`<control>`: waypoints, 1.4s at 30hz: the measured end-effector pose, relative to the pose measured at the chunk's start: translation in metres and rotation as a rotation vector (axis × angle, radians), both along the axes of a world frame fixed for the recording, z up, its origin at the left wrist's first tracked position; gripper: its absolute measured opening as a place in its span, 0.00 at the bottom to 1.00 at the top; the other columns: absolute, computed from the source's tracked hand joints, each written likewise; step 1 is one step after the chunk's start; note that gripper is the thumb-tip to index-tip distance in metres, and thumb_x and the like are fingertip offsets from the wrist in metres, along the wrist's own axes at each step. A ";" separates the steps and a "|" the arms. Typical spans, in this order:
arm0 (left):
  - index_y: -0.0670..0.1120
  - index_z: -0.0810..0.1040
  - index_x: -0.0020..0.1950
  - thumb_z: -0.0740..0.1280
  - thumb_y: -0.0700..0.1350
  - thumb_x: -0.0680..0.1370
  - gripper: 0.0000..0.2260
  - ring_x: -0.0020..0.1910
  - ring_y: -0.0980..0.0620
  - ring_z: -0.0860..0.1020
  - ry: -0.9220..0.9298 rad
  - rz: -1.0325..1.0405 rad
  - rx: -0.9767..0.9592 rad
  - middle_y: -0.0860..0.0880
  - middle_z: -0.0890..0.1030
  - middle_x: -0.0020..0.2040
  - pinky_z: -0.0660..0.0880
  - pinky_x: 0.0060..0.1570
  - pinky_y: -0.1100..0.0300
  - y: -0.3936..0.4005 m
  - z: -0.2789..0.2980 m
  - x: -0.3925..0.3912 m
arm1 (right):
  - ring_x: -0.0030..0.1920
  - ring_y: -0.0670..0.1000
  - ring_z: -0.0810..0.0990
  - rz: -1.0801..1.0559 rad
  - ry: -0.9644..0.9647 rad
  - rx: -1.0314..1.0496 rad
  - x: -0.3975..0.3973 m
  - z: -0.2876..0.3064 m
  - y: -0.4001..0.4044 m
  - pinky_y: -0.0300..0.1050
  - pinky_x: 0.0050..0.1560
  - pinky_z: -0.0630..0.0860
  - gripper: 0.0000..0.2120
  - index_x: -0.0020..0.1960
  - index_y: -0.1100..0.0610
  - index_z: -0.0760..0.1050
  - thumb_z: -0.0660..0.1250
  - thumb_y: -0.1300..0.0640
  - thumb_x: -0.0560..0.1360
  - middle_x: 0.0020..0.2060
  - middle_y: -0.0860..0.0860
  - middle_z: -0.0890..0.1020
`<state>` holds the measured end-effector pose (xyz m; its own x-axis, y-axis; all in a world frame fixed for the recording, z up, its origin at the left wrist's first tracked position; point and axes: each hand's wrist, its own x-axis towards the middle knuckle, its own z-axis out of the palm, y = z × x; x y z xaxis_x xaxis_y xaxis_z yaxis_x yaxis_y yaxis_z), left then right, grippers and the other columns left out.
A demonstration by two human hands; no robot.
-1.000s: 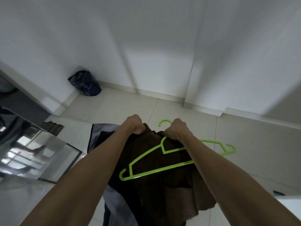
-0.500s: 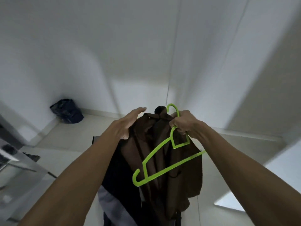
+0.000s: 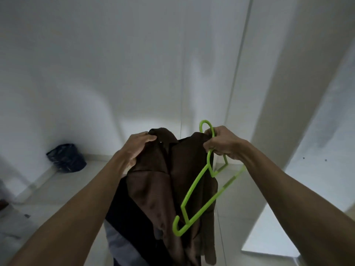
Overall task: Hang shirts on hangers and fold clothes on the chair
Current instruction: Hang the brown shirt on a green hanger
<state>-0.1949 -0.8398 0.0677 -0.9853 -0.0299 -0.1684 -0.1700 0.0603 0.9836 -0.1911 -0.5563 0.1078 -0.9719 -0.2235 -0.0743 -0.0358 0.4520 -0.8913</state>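
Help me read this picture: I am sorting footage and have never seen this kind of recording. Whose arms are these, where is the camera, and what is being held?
There is no machine here. A person wears a wide-angle camera on the head, looking forward and down, so both bare arms reach into view from below. The left hand grips one shoulder of a dark brown fabric shirt. The right hand grips the other shoulder together with a bright green plastic hanger, which dangles tilted in front of the shirt, not yet inside it. On the pale tiled floor, by the white wall, sits a dark blue plastic bag.
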 end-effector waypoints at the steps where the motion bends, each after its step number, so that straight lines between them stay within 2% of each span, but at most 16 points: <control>1: 0.42 0.84 0.53 0.73 0.44 0.75 0.10 0.56 0.37 0.82 0.052 0.028 0.003 0.39 0.85 0.52 0.78 0.60 0.42 0.004 0.008 0.006 | 0.25 0.50 0.64 -0.007 0.017 0.017 0.006 0.002 0.009 0.42 0.25 0.59 0.11 0.33 0.60 0.71 0.66 0.74 0.66 0.25 0.53 0.68; 7: 0.44 0.84 0.55 0.69 0.42 0.79 0.07 0.54 0.43 0.83 0.149 0.058 -0.112 0.42 0.85 0.53 0.81 0.54 0.51 0.037 0.058 0.042 | 0.24 0.49 0.65 0.050 0.022 0.081 0.043 0.000 0.058 0.41 0.25 0.61 0.09 0.36 0.61 0.74 0.70 0.72 0.67 0.24 0.52 0.70; 11: 0.42 0.81 0.58 0.65 0.41 0.82 0.08 0.57 0.43 0.81 0.043 0.016 -0.243 0.42 0.83 0.56 0.77 0.61 0.48 0.049 0.075 0.068 | 0.25 0.50 0.65 0.099 -0.001 0.080 0.063 -0.008 0.076 0.42 0.26 0.60 0.08 0.37 0.61 0.76 0.72 0.71 0.66 0.25 0.53 0.71; 14: 0.40 0.77 0.47 0.62 0.45 0.80 0.09 0.46 0.45 0.79 -0.123 0.109 -0.146 0.43 0.81 0.47 0.75 0.51 0.52 0.058 0.073 0.093 | 0.24 0.49 0.65 0.125 0.009 0.060 0.073 -0.010 0.079 0.41 0.25 0.60 0.10 0.35 0.60 0.75 0.71 0.72 0.67 0.25 0.52 0.72; 16: 0.42 0.76 0.40 0.61 0.52 0.78 0.15 0.38 0.45 0.77 -0.187 0.184 -0.002 0.43 0.80 0.39 0.72 0.43 0.54 0.062 0.066 0.102 | 0.24 0.49 0.65 0.123 0.033 0.036 0.077 -0.008 0.076 0.41 0.25 0.60 0.11 0.34 0.59 0.74 0.71 0.72 0.67 0.25 0.52 0.72; 18: 0.40 0.80 0.42 0.61 0.58 0.77 0.22 0.37 0.44 0.79 -0.237 0.239 0.073 0.42 0.82 0.39 0.74 0.43 0.55 0.060 0.059 0.108 | 0.25 0.49 0.66 0.118 0.062 0.025 0.079 -0.003 0.074 0.41 0.25 0.61 0.12 0.33 0.59 0.74 0.72 0.72 0.67 0.25 0.52 0.72; 19: 0.40 0.81 0.45 0.62 0.57 0.77 0.21 0.38 0.44 0.79 -0.263 0.232 0.029 0.42 0.82 0.40 0.74 0.45 0.55 0.056 0.057 0.111 | 0.26 0.49 0.68 0.116 0.084 0.032 0.080 0.000 0.072 0.41 0.26 0.63 0.12 0.33 0.58 0.74 0.72 0.72 0.66 0.26 0.52 0.73; 23: 0.37 0.79 0.47 0.69 0.45 0.75 0.10 0.35 0.44 0.80 -0.439 0.052 -0.442 0.41 0.82 0.38 0.75 0.41 0.56 0.042 0.056 0.126 | 0.30 0.51 0.74 0.076 0.182 0.049 0.079 0.009 0.069 0.42 0.30 0.70 0.11 0.34 0.60 0.74 0.71 0.73 0.64 0.28 0.54 0.75; 26: 0.36 0.80 0.43 0.69 0.41 0.76 0.08 0.25 0.47 0.79 -0.496 -0.035 -0.771 0.42 0.81 0.30 0.73 0.28 0.63 0.044 0.054 0.134 | 0.32 0.54 0.76 0.042 0.224 0.028 0.078 0.012 0.068 0.44 0.32 0.72 0.10 0.36 0.61 0.75 0.71 0.73 0.65 0.28 0.57 0.76; 29: 0.38 0.81 0.56 0.65 0.46 0.79 0.12 0.41 0.47 0.79 -0.417 -0.106 -1.274 0.46 0.81 0.43 0.72 0.38 0.60 0.043 0.048 0.132 | 0.32 0.56 0.76 0.068 0.254 0.048 0.080 0.017 0.056 0.48 0.35 0.73 0.09 0.36 0.61 0.75 0.71 0.73 0.64 0.30 0.59 0.77; 31: 0.39 0.79 0.59 0.65 0.43 0.80 0.11 0.48 0.47 0.79 -0.296 -0.063 -1.384 0.45 0.80 0.54 0.73 0.44 0.58 0.034 0.045 0.122 | 0.32 0.55 0.77 0.082 0.268 0.090 0.084 0.021 0.042 0.49 0.36 0.74 0.10 0.35 0.60 0.75 0.71 0.72 0.64 0.29 0.58 0.77; 34: 0.43 0.75 0.50 0.65 0.39 0.77 0.03 0.48 0.43 0.78 -0.137 0.206 -1.284 0.44 0.78 0.52 0.75 0.44 0.55 0.013 0.047 0.105 | 0.30 0.52 0.77 0.087 0.279 0.119 0.091 0.026 0.025 0.45 0.33 0.74 0.11 0.34 0.59 0.74 0.71 0.72 0.65 0.27 0.56 0.77; 36: 0.40 0.74 0.49 0.66 0.40 0.78 0.04 0.47 0.41 0.79 -0.061 0.377 -0.967 0.42 0.79 0.51 0.77 0.43 0.54 -0.004 0.049 0.092 | 0.29 0.50 0.77 0.084 0.273 0.147 0.096 0.026 0.017 0.43 0.31 0.73 0.11 0.34 0.59 0.74 0.71 0.72 0.66 0.27 0.54 0.76; 37: 0.38 0.75 0.51 0.66 0.41 0.79 0.06 0.47 0.41 0.79 -0.036 0.423 -0.710 0.40 0.79 0.52 0.79 0.43 0.53 -0.010 0.050 0.086 | 0.28 0.49 0.76 0.081 0.268 0.165 0.098 0.024 0.014 0.42 0.31 0.73 0.11 0.34 0.59 0.74 0.72 0.72 0.66 0.26 0.54 0.77; 39: 0.36 0.76 0.56 0.64 0.42 0.82 0.09 0.48 0.42 0.79 0.027 0.413 -0.240 0.39 0.80 0.53 0.79 0.44 0.51 -0.016 0.057 0.082 | 0.28 0.48 0.76 0.064 0.260 0.211 0.102 0.017 0.009 0.41 0.30 0.72 0.11 0.35 0.58 0.76 0.73 0.71 0.66 0.27 0.52 0.78; 42: 0.40 0.79 0.57 0.62 0.46 0.83 0.11 0.54 0.43 0.79 0.184 0.336 -0.101 0.41 0.80 0.54 0.78 0.52 0.52 -0.019 0.069 0.082 | 0.27 0.47 0.74 0.067 0.196 0.249 0.109 0.009 0.001 0.39 0.28 0.69 0.09 0.39 0.58 0.79 0.79 0.64 0.65 0.29 0.51 0.80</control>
<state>-0.1126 -0.8588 0.1364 -0.9313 -0.3630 0.0301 -0.0185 0.1297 0.9914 -0.0817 -0.5553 0.1172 -0.9569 -0.2856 0.0521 -0.2324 0.6460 -0.7271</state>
